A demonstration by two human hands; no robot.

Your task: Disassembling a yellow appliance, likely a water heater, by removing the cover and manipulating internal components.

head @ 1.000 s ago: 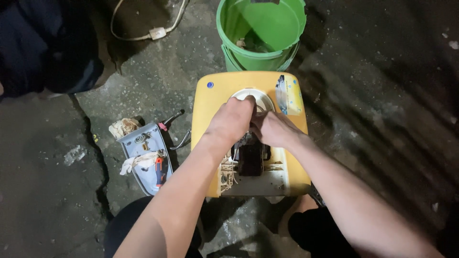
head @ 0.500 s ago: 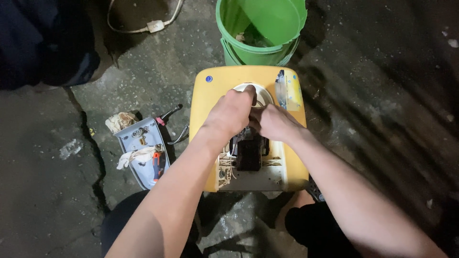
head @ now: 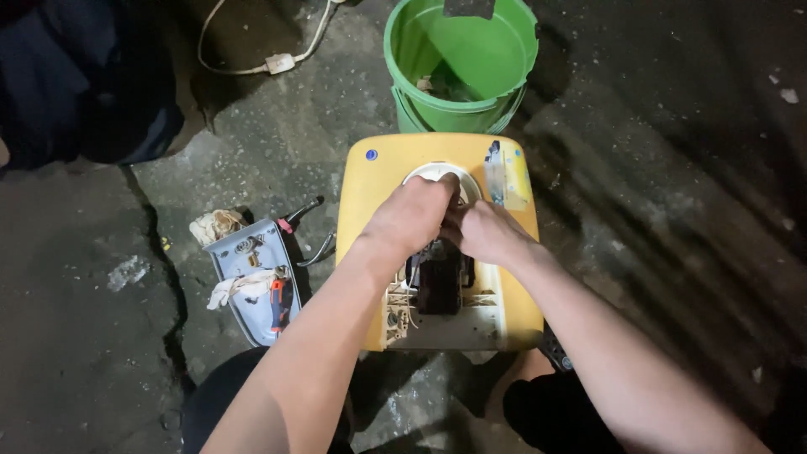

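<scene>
Head view: your left hand (head: 412, 220) and right hand (head: 479, 233) both pinch closed on the motor (head: 439, 282) inside the yellow casing (head: 370, 181); green bucket (head: 420, 50) at 12 o'clock; a slip could tear the loose wires (head: 402, 304).

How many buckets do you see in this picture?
1. A green bucket stands on the ground at the top, just beyond the yellow appliance housing that both hands work on. Its rim looks doubled, so a second may be nested underneath.

Yellow casing (head: 370, 193), green bucket (head: 420, 109), grey tray (head: 239, 290), white cable (head: 252, 65)

Harsh overhead light, dark edges
</scene>
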